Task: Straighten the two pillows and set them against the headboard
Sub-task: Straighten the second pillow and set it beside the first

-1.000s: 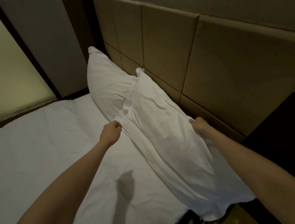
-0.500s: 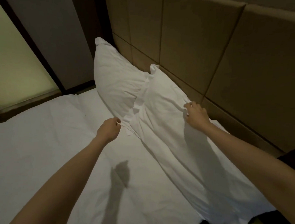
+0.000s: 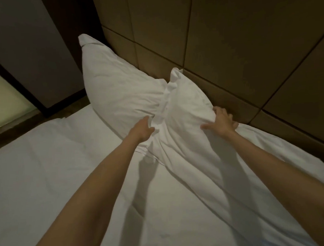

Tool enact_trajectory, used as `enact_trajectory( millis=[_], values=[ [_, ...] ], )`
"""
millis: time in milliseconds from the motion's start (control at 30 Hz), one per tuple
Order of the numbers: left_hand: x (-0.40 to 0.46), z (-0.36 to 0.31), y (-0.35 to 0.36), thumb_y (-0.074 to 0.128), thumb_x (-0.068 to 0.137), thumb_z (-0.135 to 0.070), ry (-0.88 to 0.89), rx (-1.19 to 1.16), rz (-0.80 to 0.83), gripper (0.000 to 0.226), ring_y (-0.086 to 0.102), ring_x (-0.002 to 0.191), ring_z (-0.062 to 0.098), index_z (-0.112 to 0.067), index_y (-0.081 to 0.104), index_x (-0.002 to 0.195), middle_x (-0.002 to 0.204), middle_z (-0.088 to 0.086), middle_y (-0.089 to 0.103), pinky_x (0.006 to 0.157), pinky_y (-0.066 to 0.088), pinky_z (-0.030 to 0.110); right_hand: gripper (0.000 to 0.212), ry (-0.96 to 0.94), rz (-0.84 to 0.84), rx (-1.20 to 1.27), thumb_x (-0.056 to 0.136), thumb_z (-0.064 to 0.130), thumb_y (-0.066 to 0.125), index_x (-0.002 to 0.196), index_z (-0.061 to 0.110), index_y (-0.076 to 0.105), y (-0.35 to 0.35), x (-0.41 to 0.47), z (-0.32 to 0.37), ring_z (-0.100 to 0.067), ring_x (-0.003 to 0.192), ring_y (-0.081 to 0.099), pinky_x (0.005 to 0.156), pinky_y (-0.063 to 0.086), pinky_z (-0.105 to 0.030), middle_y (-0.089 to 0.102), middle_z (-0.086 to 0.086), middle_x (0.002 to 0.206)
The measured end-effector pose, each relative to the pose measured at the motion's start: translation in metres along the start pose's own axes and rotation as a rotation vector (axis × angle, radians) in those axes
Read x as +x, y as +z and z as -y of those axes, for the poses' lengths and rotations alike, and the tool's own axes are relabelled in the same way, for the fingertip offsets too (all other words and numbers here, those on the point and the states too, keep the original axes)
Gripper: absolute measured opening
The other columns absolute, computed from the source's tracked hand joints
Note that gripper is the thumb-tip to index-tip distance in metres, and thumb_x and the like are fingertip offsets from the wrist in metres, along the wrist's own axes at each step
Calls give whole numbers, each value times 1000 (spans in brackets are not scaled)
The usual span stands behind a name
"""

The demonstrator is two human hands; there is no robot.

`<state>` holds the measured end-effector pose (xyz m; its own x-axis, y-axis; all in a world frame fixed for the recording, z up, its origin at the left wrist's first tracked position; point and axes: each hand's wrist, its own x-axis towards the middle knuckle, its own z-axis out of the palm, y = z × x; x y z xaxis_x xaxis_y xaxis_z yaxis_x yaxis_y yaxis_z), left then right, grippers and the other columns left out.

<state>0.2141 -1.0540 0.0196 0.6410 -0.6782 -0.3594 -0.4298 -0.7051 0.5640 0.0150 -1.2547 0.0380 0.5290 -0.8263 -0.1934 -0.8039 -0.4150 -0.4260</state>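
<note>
Two white pillows lie side by side along the tan padded headboard. The far pillow leans against the headboard near the bed's far corner. The near pillow runs from beside it toward me, its far corner sticking up. My left hand presses into the seam where the two pillows meet, its fingers partly buried in the fabric. My right hand lies spread on the near pillow's edge by the headboard, fingers apart.
A white sheet covers the mattress to the left of the pillows. A dark wall panel and a pale lit panel stand beyond the bed's far side.
Both hands moved farther up the near pillow toward its far end. My right hand went from a closed grip on the edge to a spread, flat press. The view shifted closer to the headboard.
</note>
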Motion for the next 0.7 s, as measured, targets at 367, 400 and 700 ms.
enact_trajectory(
  millis=[367,400,700],
  values=[
    [74,-70,18,48,92,-48,168,-499,149,54,51,116,16,-17,48,136,130,0,55,93,34,27,12,-120,-197,587,89,26,60,84,15,59,15,-38,2,-19,89,58,97,31,-47,60,9,76],
    [75,-73,20,51,92,-40,191,-542,96,36,54,95,13,-17,60,119,109,0,60,84,37,27,12,-121,-214,595,89,25,60,83,15,58,9,-38,3,-19,88,58,98,33,-48,60,8,76],
    [71,-74,-14,59,84,-22,74,-583,-421,16,52,64,12,-17,61,68,68,-4,61,66,44,29,11,-277,-379,599,85,23,62,78,27,55,-24,-9,32,-16,87,53,88,33,-47,54,10,77]
  ],
)
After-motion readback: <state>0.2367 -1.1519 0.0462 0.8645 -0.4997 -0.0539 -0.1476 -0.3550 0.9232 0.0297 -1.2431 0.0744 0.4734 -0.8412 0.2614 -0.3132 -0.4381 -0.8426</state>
